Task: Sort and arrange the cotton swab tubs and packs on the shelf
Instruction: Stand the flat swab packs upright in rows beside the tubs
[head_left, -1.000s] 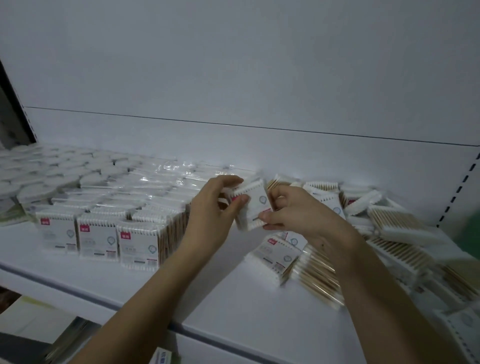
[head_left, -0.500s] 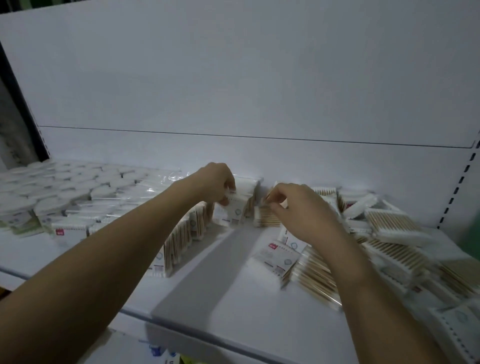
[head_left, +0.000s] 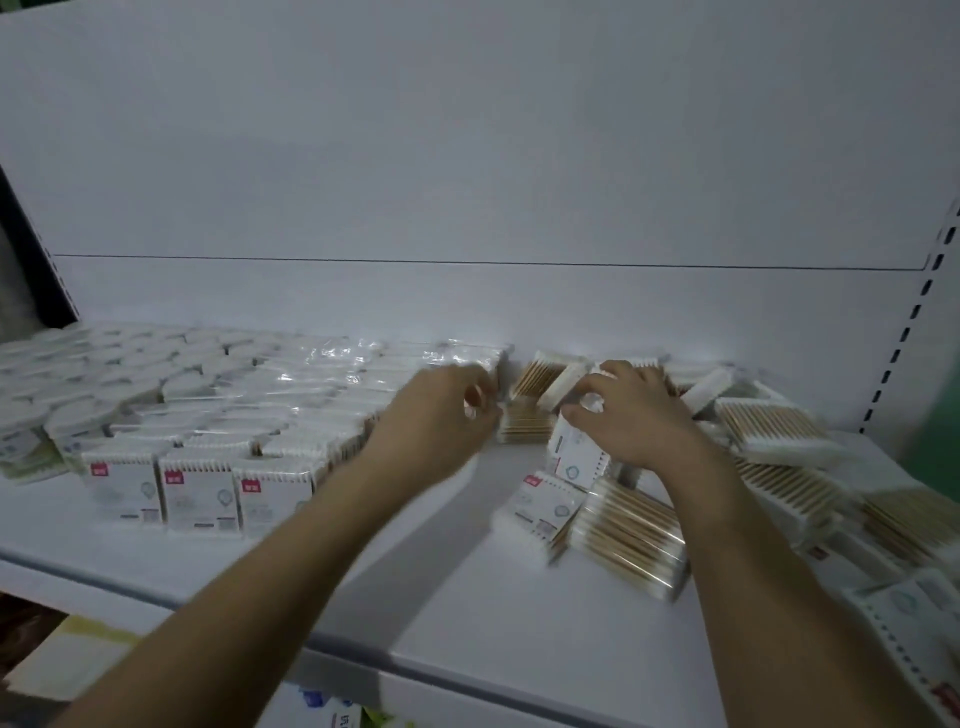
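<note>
Upright cotton swab packs (head_left: 197, 488) with red labels stand in neat rows on the left of the white shelf (head_left: 415, 597). Round white tubs (head_left: 78, 374) fill the far left. A loose pile of packs (head_left: 779, 431) covers the right side. My left hand (head_left: 441, 415), blurred, hovers at the right end of the rows with fingers loosely curled and nothing visible in it. My right hand (head_left: 628, 415) reaches into the pile near the back wall, fingers and thumb curled round a white pack (head_left: 563, 382). Below it, a labelled pack (head_left: 540, 504) and a wooden-stick pack (head_left: 628, 535) lie flat.
The white back panel (head_left: 467, 182) rises right behind the packs. A perforated upright (head_left: 904, 338) runs along the right edge. A strip of bare shelf separates the rows from the pile. Boxes on a lower shelf (head_left: 322, 712) show below the front edge.
My left hand carried a pack to the back of the rows, let it go and is now drawing back. My right hand moved deeper into the pile and took hold of a pack.
</note>
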